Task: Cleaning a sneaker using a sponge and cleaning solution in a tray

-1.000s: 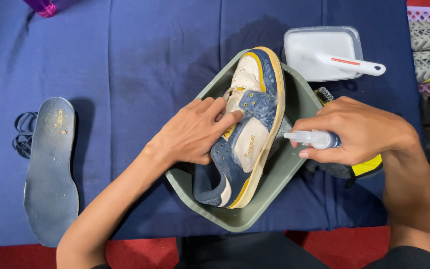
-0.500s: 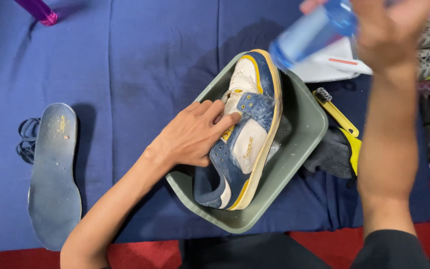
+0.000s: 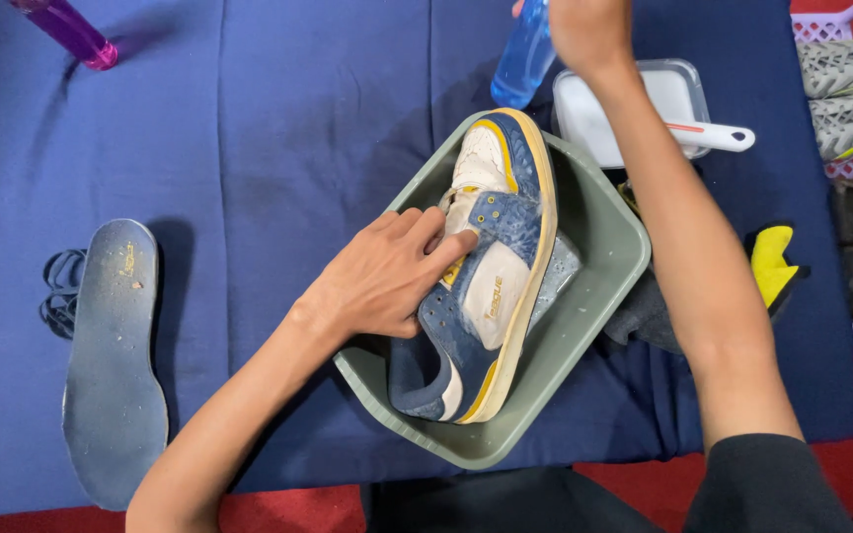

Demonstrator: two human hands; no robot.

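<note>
A blue, white and yellow sneaker lies on its side in a grey-green basin near the front of the desk (blue cloth over it). The left hand lies open on the shoe's upper, fingertips at the lace eyelets. The right hand, at the top edge, is closed round a clear blue bottle, above a white tray holding a brush. An insole lies well to the left, beside dark laces.
</note>
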